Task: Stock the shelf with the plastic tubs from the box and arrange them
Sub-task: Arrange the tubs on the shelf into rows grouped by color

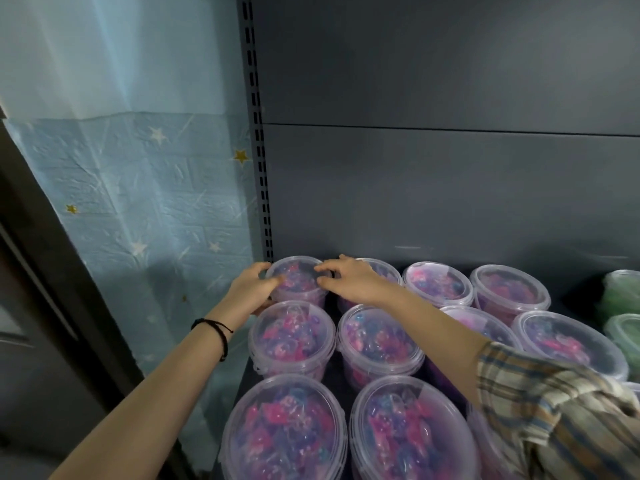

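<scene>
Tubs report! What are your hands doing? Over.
Left hand, right hand: both hold back corner tub. Other tubs packed close beside. Nothing on top.

Starry blue wallpaper [138, 202] at left

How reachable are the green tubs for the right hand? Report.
Probably yes: nothing rises above the lids before the green tubs, but the right hand grips the back-left tub and must release first.
</scene>
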{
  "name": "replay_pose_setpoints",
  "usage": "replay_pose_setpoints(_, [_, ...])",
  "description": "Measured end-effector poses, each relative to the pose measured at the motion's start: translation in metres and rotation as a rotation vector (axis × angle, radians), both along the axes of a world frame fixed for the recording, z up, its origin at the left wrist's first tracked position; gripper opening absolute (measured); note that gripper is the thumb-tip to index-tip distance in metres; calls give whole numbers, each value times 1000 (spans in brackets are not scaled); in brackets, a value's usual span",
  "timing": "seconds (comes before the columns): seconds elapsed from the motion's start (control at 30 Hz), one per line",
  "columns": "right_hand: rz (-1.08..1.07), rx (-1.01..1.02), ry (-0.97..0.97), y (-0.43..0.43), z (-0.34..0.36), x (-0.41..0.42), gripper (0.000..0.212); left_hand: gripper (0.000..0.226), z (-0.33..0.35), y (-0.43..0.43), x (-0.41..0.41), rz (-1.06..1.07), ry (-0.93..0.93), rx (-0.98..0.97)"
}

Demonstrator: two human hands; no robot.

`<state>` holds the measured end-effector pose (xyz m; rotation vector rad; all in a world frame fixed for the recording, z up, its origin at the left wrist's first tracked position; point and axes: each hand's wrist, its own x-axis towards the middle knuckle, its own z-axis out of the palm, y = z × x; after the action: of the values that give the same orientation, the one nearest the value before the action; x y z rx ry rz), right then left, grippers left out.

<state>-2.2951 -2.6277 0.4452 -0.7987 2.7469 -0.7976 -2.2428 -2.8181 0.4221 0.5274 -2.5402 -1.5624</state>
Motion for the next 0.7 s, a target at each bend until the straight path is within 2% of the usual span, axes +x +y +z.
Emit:
replay_pose_setpoints(0.13, [54,-51,38,6,13,15,40,63,3,-3,13,-34,-51,-33])
replay_pose_setpoints(0.23, [92,-76,60,13,25,27,35,49,3,-2,26,-134,-27,-9])
replay_pose_setpoints(0.3, [139,-14,47,14,27,32,37,55,2,0,29,-199,0,-2])
replay_pose_setpoints(0.4, [182,128,27,8,16,32,44,65,1,-1,27,-157,26,-14])
replay_pose_setpoints(0.5, [153,208,148,4,5,30,44,65,-2,-1,26,-93,25,-23])
replay_pose_setpoints(0.57, [124,216,180,6,2,29,46,66,-4,1,28,-91,25,-50])
replay_pose_setpoints(0.7, [112,194,84,13,-1,26,56,54,-4,0,30,-124,17,-104])
